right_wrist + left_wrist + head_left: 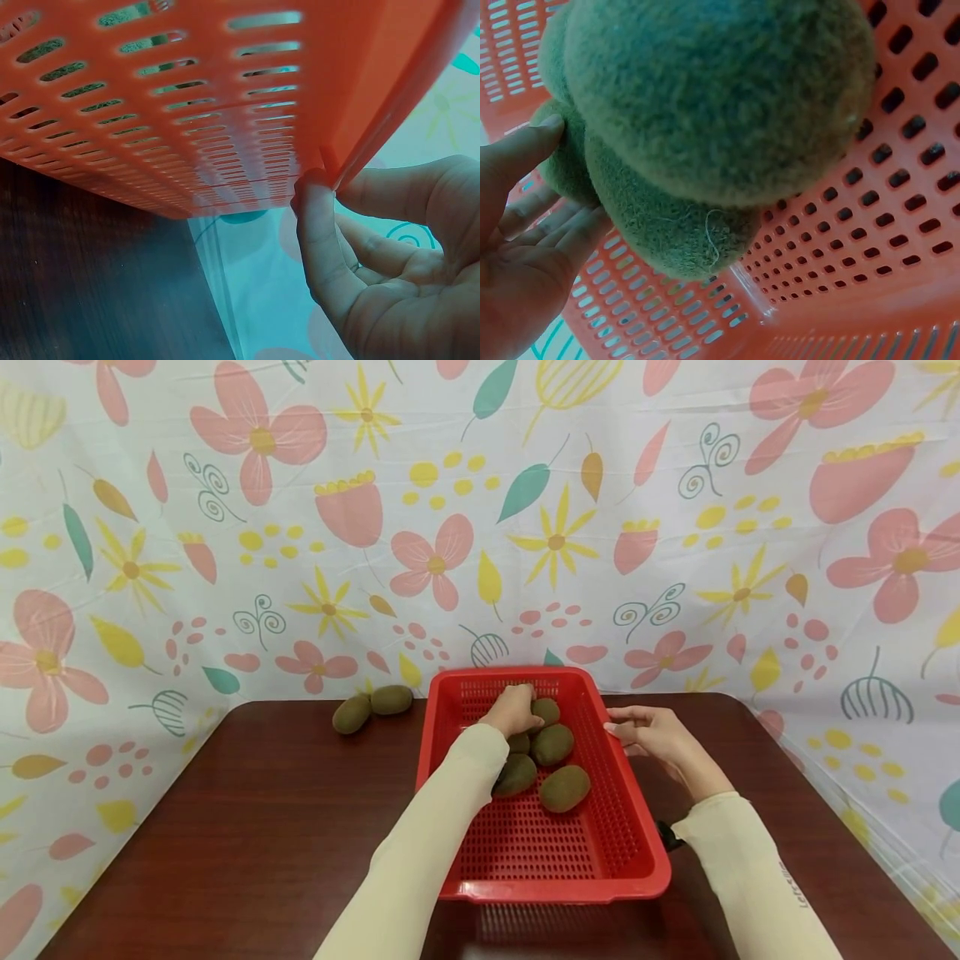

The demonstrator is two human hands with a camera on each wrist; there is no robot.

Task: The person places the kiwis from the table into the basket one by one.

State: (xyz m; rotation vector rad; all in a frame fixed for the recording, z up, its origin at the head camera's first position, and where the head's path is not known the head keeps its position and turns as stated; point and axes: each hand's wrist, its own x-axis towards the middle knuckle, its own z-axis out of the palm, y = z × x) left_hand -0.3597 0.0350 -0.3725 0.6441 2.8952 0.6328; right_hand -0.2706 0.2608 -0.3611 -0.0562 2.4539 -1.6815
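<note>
A red perforated plastic basket (555, 891) stands on the table with several brown, fuzzy kiwis (565, 788) inside. My left hand (513, 710) reaches into its far end. In the left wrist view, the thumb and fingers grip a kiwi (566, 161) from either side, while other kiwis (720, 90) fill the space in front of it. At the basket's right side, my right hand (663, 743) pinches the rim between thumb and fingers, which shows closely in the right wrist view at the red rim (375, 127).
Two more kiwis (392, 699) lie touching at the back of the dark wooden table (262, 827), left of the basket. A white cloth (480, 527) printed with flowers and leaves hangs right behind the table.
</note>
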